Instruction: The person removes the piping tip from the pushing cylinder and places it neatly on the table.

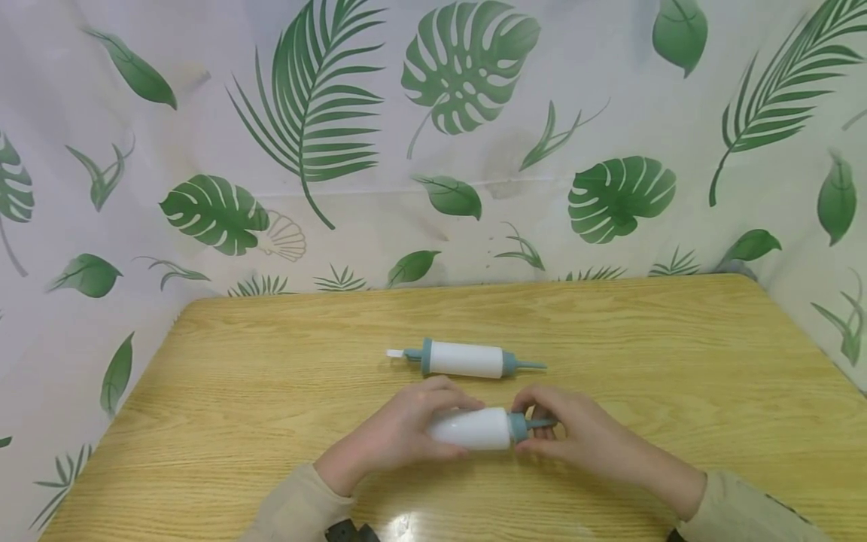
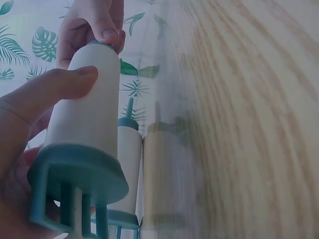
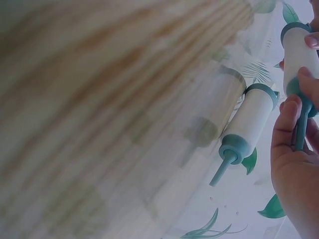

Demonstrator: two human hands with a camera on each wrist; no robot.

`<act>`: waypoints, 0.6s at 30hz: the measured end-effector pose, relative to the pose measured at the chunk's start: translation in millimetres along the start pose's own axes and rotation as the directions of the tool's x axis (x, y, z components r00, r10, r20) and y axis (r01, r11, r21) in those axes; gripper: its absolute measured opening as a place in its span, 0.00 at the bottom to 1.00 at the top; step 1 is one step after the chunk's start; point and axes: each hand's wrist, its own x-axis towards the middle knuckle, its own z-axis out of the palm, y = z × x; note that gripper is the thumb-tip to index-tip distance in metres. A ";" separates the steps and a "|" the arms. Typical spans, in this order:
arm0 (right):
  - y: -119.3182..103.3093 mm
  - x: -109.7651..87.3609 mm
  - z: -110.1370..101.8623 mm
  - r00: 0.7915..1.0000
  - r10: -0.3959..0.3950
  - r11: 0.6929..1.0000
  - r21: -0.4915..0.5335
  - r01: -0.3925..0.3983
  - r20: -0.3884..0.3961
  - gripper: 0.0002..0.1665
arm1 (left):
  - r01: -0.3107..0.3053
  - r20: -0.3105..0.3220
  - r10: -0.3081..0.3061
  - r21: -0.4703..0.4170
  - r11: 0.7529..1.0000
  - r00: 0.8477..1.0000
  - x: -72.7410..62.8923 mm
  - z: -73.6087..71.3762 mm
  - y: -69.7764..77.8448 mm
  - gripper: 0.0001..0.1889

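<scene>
Near the table's front middle, my left hand point(image 1: 400, 427) grips the white barrel of a piping syringe point(image 1: 482, 430), which lies sideways with its nozzle to the right. The thumb and fingers of my right hand point(image 1: 576, 430) pinch the teal nozzle cap point(image 1: 518, 427) at its tip end. In the left wrist view the teal handle end point(image 2: 75, 169) of this syringe shows below the left thumb. The right wrist view shows the slim teal nozzle point(image 3: 301, 130) running along the right fingers. A second piping syringe point(image 1: 467, 360), white with teal ends, lies just behind, touched by neither hand.
The wooden table point(image 1: 271, 339) extends to both sides of the hands. Behind it hangs a white cloth point(image 1: 366, 248) printed with green leaves, which meets the table's back edge. The second syringe's white plunger end point(image 1: 395, 353) points left.
</scene>
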 end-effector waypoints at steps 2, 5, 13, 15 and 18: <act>0.7 -0.2 0.0 1.000 -0.004 1.000 -0.003 0.004 -0.006 0.23 | 0.005 -0.008 -0.005 0.001 1.000 1.000 0.1 0.3 -0.4 0.24; 1.0 -0.4 -1.0 1.000 0.017 1.000 -0.004 -0.017 -0.016 0.23 | 0.021 -0.021 -0.021 0.004 1.000 1.000 -0.5 0.0 -2.3 0.25; 0.8 0.2 -2.6 0.999 0.041 0.999 0.017 -0.041 -0.013 0.20 | 0.030 0.005 -0.030 0.101 0.994 1.000 -3.3 -0.2 -9.3 0.24; 0.6 0.6 -2.2 0.999 0.042 0.999 0.023 -0.042 -0.006 0.19 | 0.016 0.017 -0.019 0.150 0.989 1.000 -3.9 1.1 -10.6 0.24; 1.4 0.6 -1.7 0.999 0.040 0.999 0.029 -0.041 0.006 0.19 | 0.009 0.036 -0.016 0.197 0.980 0.999 -4.6 2.9 -11.6 0.25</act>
